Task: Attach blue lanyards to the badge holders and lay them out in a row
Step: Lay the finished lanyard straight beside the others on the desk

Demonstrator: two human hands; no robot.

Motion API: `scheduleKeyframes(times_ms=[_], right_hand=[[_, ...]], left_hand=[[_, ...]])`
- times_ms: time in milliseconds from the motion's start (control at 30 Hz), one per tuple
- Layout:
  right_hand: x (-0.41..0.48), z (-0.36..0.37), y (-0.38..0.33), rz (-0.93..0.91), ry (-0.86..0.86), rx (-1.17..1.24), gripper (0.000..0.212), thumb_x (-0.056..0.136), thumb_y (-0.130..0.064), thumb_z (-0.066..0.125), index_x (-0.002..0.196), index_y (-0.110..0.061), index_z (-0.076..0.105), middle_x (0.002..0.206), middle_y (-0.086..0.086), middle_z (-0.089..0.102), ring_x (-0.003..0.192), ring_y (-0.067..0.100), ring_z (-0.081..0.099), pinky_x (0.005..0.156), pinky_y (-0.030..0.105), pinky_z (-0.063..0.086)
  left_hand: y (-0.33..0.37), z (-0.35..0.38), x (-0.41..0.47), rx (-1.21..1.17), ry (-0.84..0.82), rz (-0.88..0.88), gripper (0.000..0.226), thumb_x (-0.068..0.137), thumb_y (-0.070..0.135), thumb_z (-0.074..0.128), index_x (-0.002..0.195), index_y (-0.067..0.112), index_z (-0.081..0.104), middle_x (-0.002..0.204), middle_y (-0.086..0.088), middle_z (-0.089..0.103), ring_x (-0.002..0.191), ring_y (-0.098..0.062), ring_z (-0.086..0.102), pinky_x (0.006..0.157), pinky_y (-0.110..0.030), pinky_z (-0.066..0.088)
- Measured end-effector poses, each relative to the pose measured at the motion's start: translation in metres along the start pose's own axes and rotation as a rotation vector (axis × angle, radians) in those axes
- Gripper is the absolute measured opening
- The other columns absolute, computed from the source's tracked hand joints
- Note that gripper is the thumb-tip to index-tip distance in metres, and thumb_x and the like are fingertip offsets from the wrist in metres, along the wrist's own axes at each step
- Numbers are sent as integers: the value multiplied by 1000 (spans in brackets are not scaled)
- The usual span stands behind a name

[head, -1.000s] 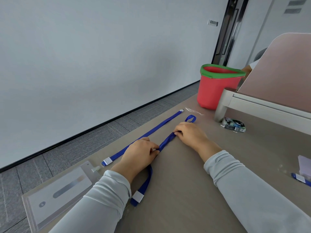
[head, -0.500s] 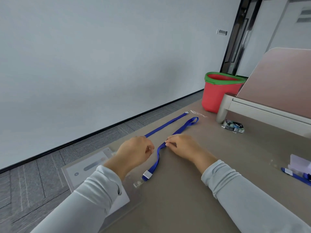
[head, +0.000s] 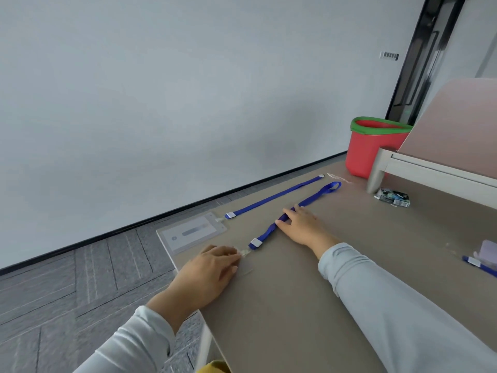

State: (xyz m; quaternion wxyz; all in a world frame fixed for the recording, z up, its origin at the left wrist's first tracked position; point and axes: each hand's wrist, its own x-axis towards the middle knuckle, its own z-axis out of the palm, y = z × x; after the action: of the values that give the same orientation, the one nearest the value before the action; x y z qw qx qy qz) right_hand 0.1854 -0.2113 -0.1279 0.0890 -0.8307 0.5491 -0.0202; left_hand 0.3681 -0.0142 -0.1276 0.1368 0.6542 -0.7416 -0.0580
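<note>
Slack had gone from the second lanyard point(head: 265, 233): it lay straight on the table point(head: 295, 305) beside the first lanyard point(head: 274, 196), so the row likely stood at two. The right hand point(head: 304, 227) pressed it flat, fingers straight. The left hand point(head: 209, 270) touched its clip point(head: 244, 252); whether it pinched, I could not tell. Three lanyards in all, with the third lanyard point(head: 481, 267) well apart; one holder point(head: 191, 232) was plain.

Lying on the table point(head: 295, 305) now: far lanyard point(head: 274, 196) left of near lanyard point(head: 317, 193), badge holder point(head: 191, 232) at far lanyard's close end, bucket point(head: 368, 149) behind both, packet point(head: 392, 197) off to the right.
</note>
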Motion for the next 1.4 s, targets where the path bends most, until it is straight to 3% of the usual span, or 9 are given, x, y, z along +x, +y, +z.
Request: scheduleKeyframes(times_ms=[100, 267, 400, 467, 600, 700, 867, 1067, 1400], right_hand=[[0, -1, -2, 17, -36, -33, 65, 93, -56, 26, 148, -23, 12, 158, 9, 3, 145, 27, 4, 116, 46, 12], [4, -2, -4, 46, -54, -40, 66, 94, -51, 22, 149, -17, 6, 158, 7, 0, 146, 24, 3, 117, 47, 11], [6, 1, -6, 87, -29, -15, 87, 85, -70, 22, 149, -13, 4, 158, 6, 1, 146, 23, 2, 117, 48, 10], [7, 0, -7, 91, -3, -13, 95, 81, -75, 27, 148, -11, 3, 158, 7, 2, 146, 23, 3, 117, 49, 12], [6, 4, -13, 23, 112, 26, 86, 87, -63, 37, 148, -8, 10, 157, 10, 8, 145, 27, 11, 116, 46, 20], [6, 8, -18, 10, 69, 20, 87, 87, -65, 34, 147, -7, 11, 157, 11, 12, 144, 26, 12, 116, 45, 17], [9, 5, -17, 11, -2, -32, 96, 83, -73, 29, 148, -7, 4, 158, 11, 3, 146, 26, 3, 116, 47, 10], [10, 6, -17, 14, -5, -40, 100, 80, -77, 29, 148, -8, 3, 158, 10, 1, 146, 25, 2, 117, 48, 9], [8, 8, -17, 32, 33, 10, 96, 83, -72, 32, 148, -8, 5, 158, 11, 4, 146, 25, 3, 117, 46, 8]], left_hand=[[-1, 3, -7, 4, -6, -49, 60, 88, 53, 15, 137, 29, 40, 146, 12, 36, 133, -11, 29, 109, -32, 31], [-1, 5, -9, 17, -25, -68, 49, 97, 41, 22, 142, 24, 31, 152, 9, 24, 140, -8, 18, 115, -28, 17], [0, 2, -6, 45, -61, -65, 47, 99, 35, 25, 145, 21, 24, 154, 5, 17, 142, -10, 12, 117, -28, 9], [1, 2, -3, 55, -64, -60, 47, 100, 33, 25, 145, 21, 23, 155, 4, 17, 142, -12, 12, 117, -30, 10], [1, -1, 3, 37, -52, -68, 45, 100, 29, 27, 144, 21, 26, 154, 5, 19, 141, -14, 18, 115, -28, 12], [0, 0, 3, 13, -30, -73, 44, 100, 27, 27, 143, 21, 29, 153, 5, 21, 140, -13, 20, 114, -26, 12], [-4, 4, 3, 40, -18, -100, 44, 100, 29, 24, 144, 23, 26, 153, 6, 20, 141, -12, 15, 116, -29, 10], [0, 3, 4, 57, 49, -131, 41, 100, 27, 24, 140, 23, 34, 151, 2, 26, 138, -17, 23, 112, -28, 15], [0, 6, 1, 34, 60, -139, 41, 100, 28, 24, 140, 23, 34, 152, 3, 26, 141, -13, 18, 113, -27, 13]])
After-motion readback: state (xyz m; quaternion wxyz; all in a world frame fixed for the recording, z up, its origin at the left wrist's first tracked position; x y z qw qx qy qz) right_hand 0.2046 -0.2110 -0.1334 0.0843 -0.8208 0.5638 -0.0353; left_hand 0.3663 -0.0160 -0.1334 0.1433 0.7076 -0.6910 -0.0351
